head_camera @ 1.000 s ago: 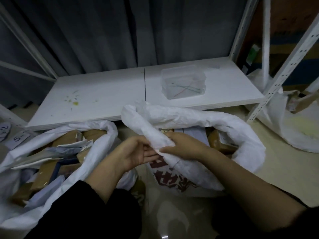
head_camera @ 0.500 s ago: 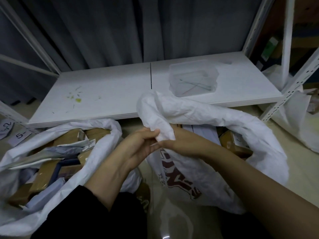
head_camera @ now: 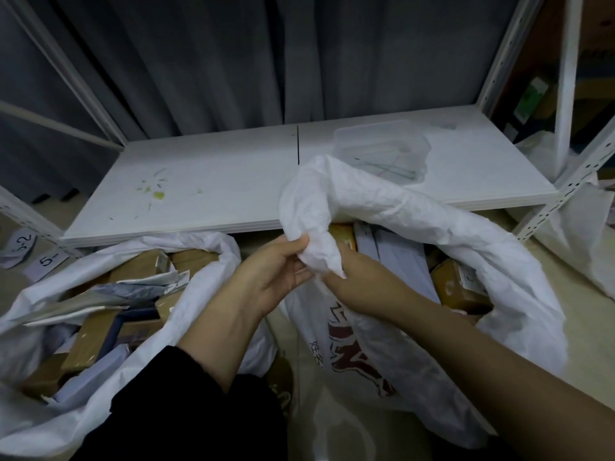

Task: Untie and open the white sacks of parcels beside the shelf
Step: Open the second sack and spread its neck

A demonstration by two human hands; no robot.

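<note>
Two white sacks stand on the floor in front of the low shelf (head_camera: 206,191). The left sack (head_camera: 199,294) gapes open, showing brown boxes and grey mailers. The right sack (head_camera: 466,247), with red print on its front, is open too, with parcels visible inside. My left hand (head_camera: 269,277) and my right hand (head_camera: 362,284) both grip a twisted fold of the right sack's rim (head_camera: 316,247) between them, in front of the shelf edge. The fingertips of my right hand are hidden behind the fabric.
A clear plastic tub (head_camera: 382,151) holding thin ties sits on the shelf at the right. White perforated uprights (head_camera: 565,194) frame the shelf. Another white sack (head_camera: 585,234) lies beyond the right upright. Numbered paper labels (head_camera: 46,261) lie at the far left. A grey curtain hangs behind.
Both hands have lifted the sack's rim higher and toward the shelf, and the fold between them has bunched tighter. More of the right sack's contents shows.
</note>
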